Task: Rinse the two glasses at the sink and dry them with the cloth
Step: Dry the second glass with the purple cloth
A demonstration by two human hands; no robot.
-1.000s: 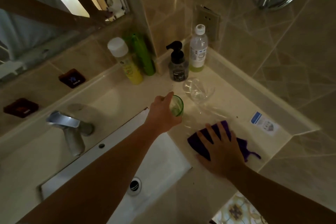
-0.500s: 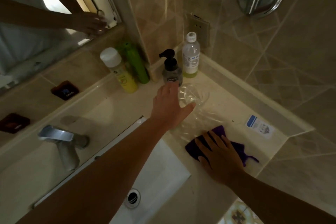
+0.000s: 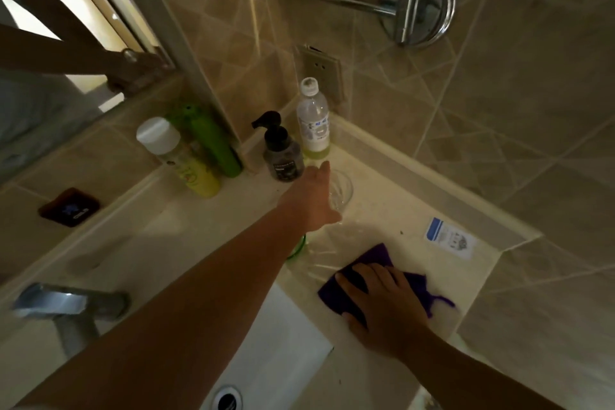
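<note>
Clear glass [image 3: 341, 188] upright on tabletop [image 3: 392, 210], immediately beyond and to the right of left hand [image 3: 312, 201]; rim partly hidden by the fingers. Left hand spread wide, fingers extended forward over the near side of the glass, thumb toward its base; contact likely at the rim, not wrapped round it yet. Long axis of glass vertical, mouth up. No liquid discernible inside; too transparent to be sure.

Green glass [image 3: 299, 248] mostly hidden under left forearm, only a curved green edge showing behind the wrist, nearer the sink [image 3: 293, 359]. Contents not visible.

Right hand [image 3: 382, 299] flat, palm down, fingers spread on purple cloth [image 3: 379, 258], which lies on tabletop well to the right of and nearer than the clear glass. Pressing on it, not gripping it.

Left hand much nearer the clear glass than right. Judgement: coming move depends on closing fingers round the glass wall from the near-left side, then drawing it back toward the sink.

Beyond left hand: dark pump bottle [image 3: 283, 156] and clear plastic bottle [image 3: 312, 120] just behind the glass; risk of knocking them on the lift. Tap [image 3: 66, 306] far left of both hands.
</note>
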